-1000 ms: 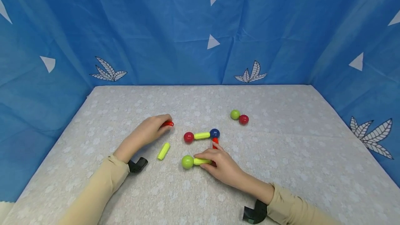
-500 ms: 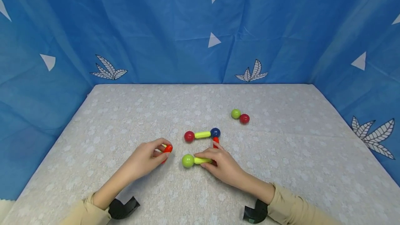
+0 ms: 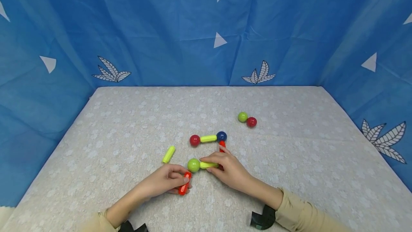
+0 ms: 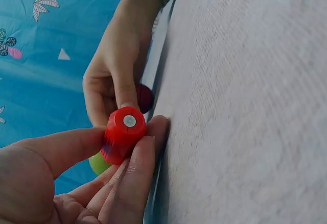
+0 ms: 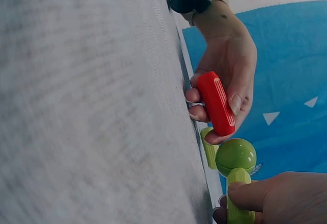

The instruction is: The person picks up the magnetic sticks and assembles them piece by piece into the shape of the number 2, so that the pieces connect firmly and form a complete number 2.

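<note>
My left hand (image 3: 165, 181) pinches a red rod (image 3: 185, 183) between thumb and fingers, and its upper end is beside a green ball (image 3: 194, 165). A pale metal disc shows in the rod's end in the left wrist view. My right hand (image 3: 230, 170) pinches a yellow-green rod (image 3: 208, 165) joined to that green ball. Under the right fingers, a second red rod (image 3: 222, 145) runs up to a blue ball (image 3: 221, 136). From the blue ball another yellow-green rod (image 3: 208, 138) reaches a red ball (image 3: 194, 140). What sits under the right palm is mostly hidden.
A loose yellow-green rod (image 3: 168, 154) lies just beyond my left hand. Farther back, a second green ball (image 3: 243, 116) and a second red ball (image 3: 251, 122) touch each other. Blue cloth (image 3: 167, 28) hangs behind the patterned tablecloth (image 3: 135, 117).
Carrying the red rod, my left hand has come nearer and to the right, passing over the loose yellow-green rod, up to the green ball. My right hand has stayed in place.
</note>
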The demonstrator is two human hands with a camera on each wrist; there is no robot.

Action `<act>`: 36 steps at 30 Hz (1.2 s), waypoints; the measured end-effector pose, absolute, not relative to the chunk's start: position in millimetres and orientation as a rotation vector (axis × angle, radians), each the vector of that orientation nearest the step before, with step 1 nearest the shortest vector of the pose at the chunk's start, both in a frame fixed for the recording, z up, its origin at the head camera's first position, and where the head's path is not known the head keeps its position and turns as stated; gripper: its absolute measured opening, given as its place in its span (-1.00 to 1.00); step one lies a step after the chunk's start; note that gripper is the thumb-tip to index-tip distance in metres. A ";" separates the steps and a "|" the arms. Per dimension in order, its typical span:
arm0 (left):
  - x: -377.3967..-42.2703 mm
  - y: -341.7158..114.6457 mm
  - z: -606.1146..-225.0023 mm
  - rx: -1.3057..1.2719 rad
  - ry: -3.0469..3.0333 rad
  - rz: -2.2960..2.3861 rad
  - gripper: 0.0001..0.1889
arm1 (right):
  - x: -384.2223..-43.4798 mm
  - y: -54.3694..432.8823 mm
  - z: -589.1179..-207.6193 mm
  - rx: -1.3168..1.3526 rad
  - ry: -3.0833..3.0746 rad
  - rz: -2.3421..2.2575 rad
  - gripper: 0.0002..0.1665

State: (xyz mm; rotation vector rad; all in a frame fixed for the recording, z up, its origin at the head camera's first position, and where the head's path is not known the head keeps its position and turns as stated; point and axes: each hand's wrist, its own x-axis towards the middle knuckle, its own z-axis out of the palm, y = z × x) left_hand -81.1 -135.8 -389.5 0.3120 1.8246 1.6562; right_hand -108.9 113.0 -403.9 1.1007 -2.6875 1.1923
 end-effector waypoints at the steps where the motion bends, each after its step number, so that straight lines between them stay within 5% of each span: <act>1: -81.0 -134.9 -390.1 0.299 1.805 1.667 -0.65 | -109.2 113.1 -404.0 1.103 -2.684 1.193 -0.57; 23: -92.5 -116.5 -396.8 0.188 1.700 1.759 -0.74 | -120.6 121.4 -401.9 1.096 -2.662 1.219 -0.61; 36: -104.6 -108.6 -395.4 0.166 1.666 1.816 -0.46 | -138.8 124.6 -396.7 1.192 -2.676 1.159 -0.61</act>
